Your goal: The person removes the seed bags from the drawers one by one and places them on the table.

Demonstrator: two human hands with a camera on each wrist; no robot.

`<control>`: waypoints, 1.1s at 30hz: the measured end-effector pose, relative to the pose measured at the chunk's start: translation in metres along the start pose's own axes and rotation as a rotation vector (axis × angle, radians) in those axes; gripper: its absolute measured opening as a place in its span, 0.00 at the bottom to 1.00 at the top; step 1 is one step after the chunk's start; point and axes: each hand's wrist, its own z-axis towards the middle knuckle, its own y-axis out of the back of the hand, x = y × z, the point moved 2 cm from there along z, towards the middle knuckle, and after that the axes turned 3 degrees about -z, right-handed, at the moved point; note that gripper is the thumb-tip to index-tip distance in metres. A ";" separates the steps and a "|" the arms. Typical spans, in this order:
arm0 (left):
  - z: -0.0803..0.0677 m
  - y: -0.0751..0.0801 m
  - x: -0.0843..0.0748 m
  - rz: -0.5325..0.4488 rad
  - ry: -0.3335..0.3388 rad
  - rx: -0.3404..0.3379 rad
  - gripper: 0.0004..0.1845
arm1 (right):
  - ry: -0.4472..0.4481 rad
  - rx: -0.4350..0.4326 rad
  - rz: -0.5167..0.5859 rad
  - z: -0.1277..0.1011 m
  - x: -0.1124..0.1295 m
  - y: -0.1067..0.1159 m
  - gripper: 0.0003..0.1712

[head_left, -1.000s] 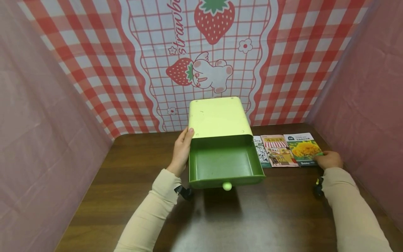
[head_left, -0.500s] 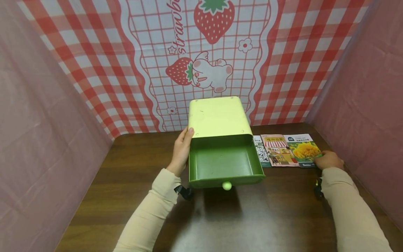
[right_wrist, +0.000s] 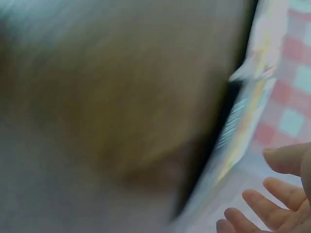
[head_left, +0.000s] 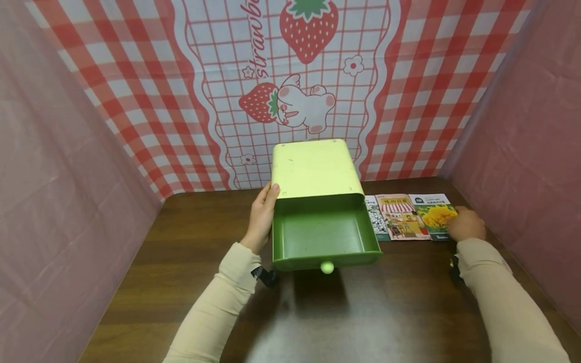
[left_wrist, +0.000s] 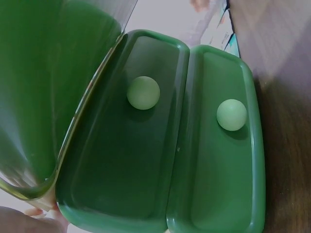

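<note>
My left hand [head_left: 260,217] holds the left side of a small drawer cabinet [head_left: 315,169], its thumb hooked over the upper front corner. The cabinet has a pale yellow-green shell. Its green top drawer [head_left: 322,234] is pulled out and shows a bare floor. Below it, two drawer fronts [left_wrist: 131,145] with round knobs are closed. My right hand [head_left: 467,224] is at the right edge of a flat printed packet with a yellow flower [head_left: 436,217]. In the right wrist view the fingers [right_wrist: 265,206] are spread and loosely bent, with nothing between them.
A pink packet with a shop picture [head_left: 404,217] and one with white flowers [head_left: 378,219] lie left of the yellow-flower packet, partly behind the cabinet. Checked strawberry cloth [head_left: 177,101] hangs behind the brown table [head_left: 181,282]. Pink curtains [head_left: 526,141] enclose both sides.
My right hand has shifted slightly left, over the edge of the yellow-flower packet. The left hand, cabinet and drawer have stayed put.
</note>
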 end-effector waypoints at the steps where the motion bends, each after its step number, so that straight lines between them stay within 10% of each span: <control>1: 0.000 0.000 0.000 0.003 0.002 -0.001 0.36 | 0.023 -0.021 0.029 -0.001 0.006 0.001 0.33; 20: -0.002 0.000 0.000 0.003 0.010 0.005 0.36 | 0.524 -0.095 0.414 -0.108 0.151 0.050 0.25; 33: -0.001 0.000 -0.001 0.027 0.003 0.001 0.38 | 0.834 -0.162 0.454 -0.194 0.193 0.065 0.12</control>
